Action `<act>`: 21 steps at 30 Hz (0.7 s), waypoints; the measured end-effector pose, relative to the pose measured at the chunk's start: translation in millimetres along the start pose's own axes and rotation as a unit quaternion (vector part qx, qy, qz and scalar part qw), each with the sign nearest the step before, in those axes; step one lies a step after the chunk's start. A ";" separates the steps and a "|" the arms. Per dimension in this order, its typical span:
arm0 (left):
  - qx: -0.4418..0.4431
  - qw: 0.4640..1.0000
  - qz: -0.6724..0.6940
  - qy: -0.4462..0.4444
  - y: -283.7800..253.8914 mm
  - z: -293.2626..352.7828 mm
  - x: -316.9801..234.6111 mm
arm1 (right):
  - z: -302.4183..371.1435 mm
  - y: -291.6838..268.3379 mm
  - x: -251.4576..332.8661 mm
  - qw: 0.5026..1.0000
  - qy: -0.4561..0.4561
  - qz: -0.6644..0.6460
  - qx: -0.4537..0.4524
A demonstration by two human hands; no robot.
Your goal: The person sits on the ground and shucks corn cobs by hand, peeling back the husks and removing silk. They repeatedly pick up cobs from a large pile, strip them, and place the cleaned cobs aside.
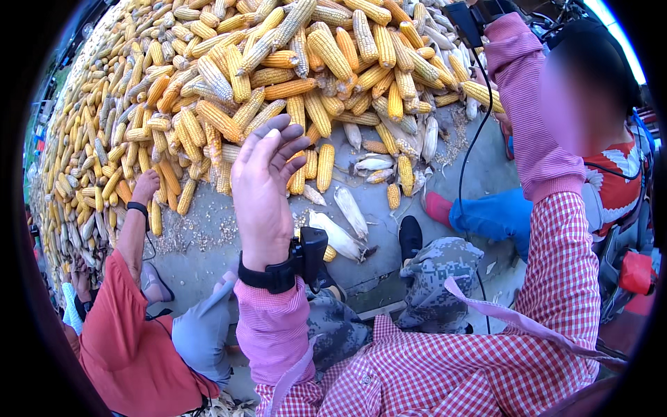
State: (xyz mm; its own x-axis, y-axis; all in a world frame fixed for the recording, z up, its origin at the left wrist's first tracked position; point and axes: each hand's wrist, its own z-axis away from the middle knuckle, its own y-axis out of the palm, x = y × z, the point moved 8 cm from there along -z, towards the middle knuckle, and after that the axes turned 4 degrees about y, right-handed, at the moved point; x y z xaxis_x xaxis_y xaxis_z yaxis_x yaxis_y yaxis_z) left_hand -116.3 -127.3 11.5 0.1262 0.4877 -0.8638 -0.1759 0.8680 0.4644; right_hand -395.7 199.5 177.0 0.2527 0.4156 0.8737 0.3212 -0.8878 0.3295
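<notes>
Corn (pixel 290 88) in a tall heap, mostly yellow cobs with some pale or greyish, spread from the upper edge down the left side over a grey floor (pixel 189 263). Loose kernels (pixel 201 233) along the foot of the heap. Near a dark shoe (pixel 410 236), 2 white husks (pixel 351 212) on the floor, with a yellow cob (pixel 329 254) at the lower edge of the nearer husk; inside it or only underneath, cannot tell. At the right rim, a red bag-like thing (pixel 636 272), contents hidden.

Left hand (pixel 267 174) raised in front of the heap, about half open, fingers loosely curled and dark toward the tips, nothing visible in the grasp. Contact with the cobs behind: cannot tell. Around the wrist, a black strap (pixel 267 276) with a black box (pixel 313 244). Right hand past the upper edge, so opening and hold impossible to tell; only the checked sleeve (pixel 564 257) with its pink end in sight, and a thin cable (pixel 461 182) hanging beside it.

At the left, 1 co-worker in a red top (pixel 135 347), with a bare hand (pixel 146 186) at the heap's edge. At the right, 1 more co-worker in blue trousers (pixel 490 215), close to the corn
</notes>
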 end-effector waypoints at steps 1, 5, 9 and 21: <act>-0.011 1.000 0.002 0.001 -7.4 4.3 -1.8 | 22.3 25.4 -63.3 0.995 0.084 0.027 0.039; 0.027 1.000 0.006 -0.005 16.9 -1.7 -0.3 | 181.7 37.7 -272.3 0.875 0.416 0.207 0.139; 0.014 1.000 0.011 -0.018 12.9 -3.0 1.6 | 302.8 28.6 -456.2 0.667 0.317 0.576 0.350; 0.022 0.997 -0.010 -0.076 15.5 8.0 23.1 | 337.1 36.2 -529.0 0.424 0.144 0.832 0.327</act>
State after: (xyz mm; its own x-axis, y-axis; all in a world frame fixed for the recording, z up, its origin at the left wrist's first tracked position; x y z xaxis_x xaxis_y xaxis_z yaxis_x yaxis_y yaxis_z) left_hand -108.3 -101.8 0.3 0.2756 0.4760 -0.8351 -0.1290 0.8792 0.4586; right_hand -210.1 14.1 -393.9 0.5340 -0.8043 -0.2606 0.1255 0.3802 -0.9163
